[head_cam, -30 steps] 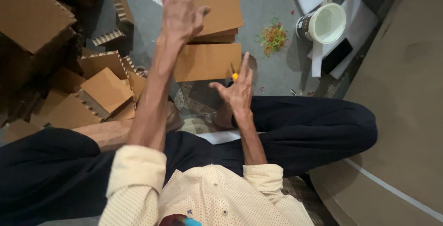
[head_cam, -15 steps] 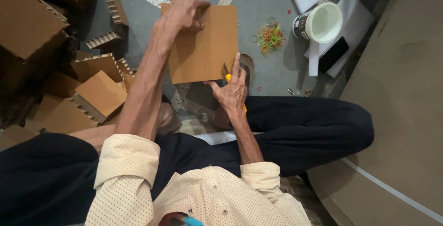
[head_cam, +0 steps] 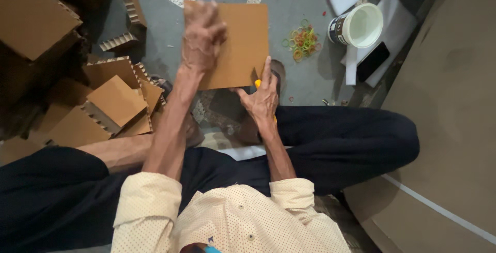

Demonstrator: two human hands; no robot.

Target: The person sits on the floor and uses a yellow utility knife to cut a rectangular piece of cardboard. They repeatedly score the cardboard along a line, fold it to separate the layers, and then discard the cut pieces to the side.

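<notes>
I sit cross-legged on the floor in dark trousers. My left hand (head_cam: 202, 33) grips the left side of a square brown cardboard sheet (head_cam: 243, 41) and holds it up in front of me. At the sheet's lower right corner my right hand (head_cam: 262, 98) touches the edge with one finger raised along it. A small yellow-orange tool (head_cam: 257, 83) shows in that hand, mostly hidden by the fingers.
Stacks and loose pieces of corrugated cardboard (head_cam: 111, 100) lie to my left. A pile of coloured rubber bands (head_cam: 302, 40), a white bucket (head_cam: 359, 25), a dark phone (head_cam: 373, 60) and white foam strips lie ahead right. A large brown board (head_cam: 449, 129) lies at right.
My left hand went from reaching out open above the cardboard pile to gripping one sheet, which it lifted and pulled toward me. My right hand rose to the sheet's lower edge.
</notes>
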